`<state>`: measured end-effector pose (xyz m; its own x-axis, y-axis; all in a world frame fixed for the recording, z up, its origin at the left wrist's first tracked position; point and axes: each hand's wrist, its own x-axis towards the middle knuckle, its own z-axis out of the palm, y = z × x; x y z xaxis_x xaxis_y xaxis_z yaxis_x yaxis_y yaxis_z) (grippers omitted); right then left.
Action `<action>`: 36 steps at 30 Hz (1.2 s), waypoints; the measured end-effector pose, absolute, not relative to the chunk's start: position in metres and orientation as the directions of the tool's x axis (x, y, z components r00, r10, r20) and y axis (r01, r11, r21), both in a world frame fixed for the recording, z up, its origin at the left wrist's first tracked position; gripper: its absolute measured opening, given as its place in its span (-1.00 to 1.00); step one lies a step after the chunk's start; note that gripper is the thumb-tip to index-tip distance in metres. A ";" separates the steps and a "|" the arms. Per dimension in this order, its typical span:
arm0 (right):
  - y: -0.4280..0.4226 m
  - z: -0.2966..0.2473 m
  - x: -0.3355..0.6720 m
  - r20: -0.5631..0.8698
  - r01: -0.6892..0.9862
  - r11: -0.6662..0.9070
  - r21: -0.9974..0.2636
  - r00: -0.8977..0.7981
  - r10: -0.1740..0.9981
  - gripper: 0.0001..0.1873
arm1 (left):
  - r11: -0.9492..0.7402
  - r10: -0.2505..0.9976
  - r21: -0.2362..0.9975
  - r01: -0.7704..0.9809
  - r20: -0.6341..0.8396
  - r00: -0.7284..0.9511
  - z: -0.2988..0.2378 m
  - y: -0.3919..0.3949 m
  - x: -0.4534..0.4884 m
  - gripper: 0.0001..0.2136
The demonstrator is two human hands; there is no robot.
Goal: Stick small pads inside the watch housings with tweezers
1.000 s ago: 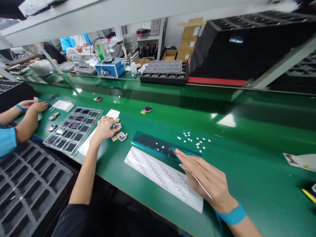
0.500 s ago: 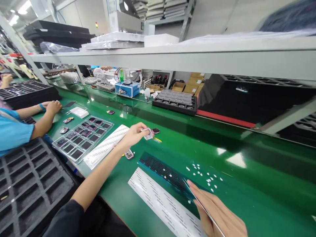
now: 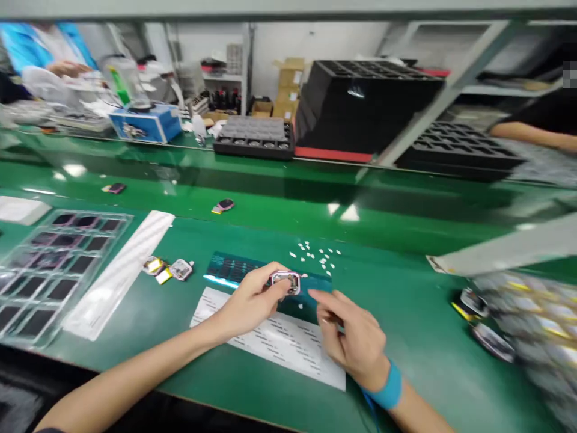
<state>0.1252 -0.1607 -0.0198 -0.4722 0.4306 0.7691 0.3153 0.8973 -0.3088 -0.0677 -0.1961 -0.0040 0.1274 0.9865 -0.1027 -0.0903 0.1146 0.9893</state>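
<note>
My left hand [image 3: 252, 300] pinches a small square watch case [image 3: 285, 281] above a teal sheet [image 3: 229, 267] of dark parts on the green table. Just right of the case is my right hand [image 3: 349, 337], with a blue wrist strap; its fingers are curled and blurred, and the tweezers it held earlier do not show. Beneath both hands lies a white printed paper strip [image 3: 270, 337]. Two more watch cases [image 3: 174, 269] rest on the table to the left. Several tiny white bits [image 3: 315, 254] are scattered behind the teal sheet.
A clear tray [image 3: 54, 264] of dark parts and a white strip [image 3: 119, 270] lie at the left. A bag of parts [image 3: 527, 319] sits at the right. Black trays [image 3: 365, 102] and a blue box [image 3: 144, 123] stand behind the conveyor belt. Other people's arms show at the far back.
My left hand picked up a watch case from the left and carried it in front of me over the teal sheet. My right hand moved up beside it. The view swung right.
</note>
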 end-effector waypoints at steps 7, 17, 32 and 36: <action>-0.162 -0.022 0.120 0.702 0.423 0.872 -0.245 -0.543 0.461 -0.85 | 0.036 0.978 0.987 0.155 -0.067 0.200 -0.002 -0.214 -0.064 -0.77; -0.167 -0.016 0.122 0.652 0.384 0.874 -0.298 -0.587 0.480 -0.89 | 0.008 0.982 0.964 0.265 -0.058 0.181 0.001 -0.217 -0.064 -0.75; -0.158 -0.018 0.123 0.593 0.311 0.836 -0.451 -0.596 0.542 -0.91 | -0.050 0.991 0.953 0.299 0.010 0.135 -0.008 -0.215 -0.070 -0.80; -0.152 -0.016 0.124 0.593 0.303 0.832 -0.464 -0.592 0.546 -0.96 | -0.116 0.989 0.942 0.314 0.080 0.126 -0.009 -0.216 -0.070 -0.80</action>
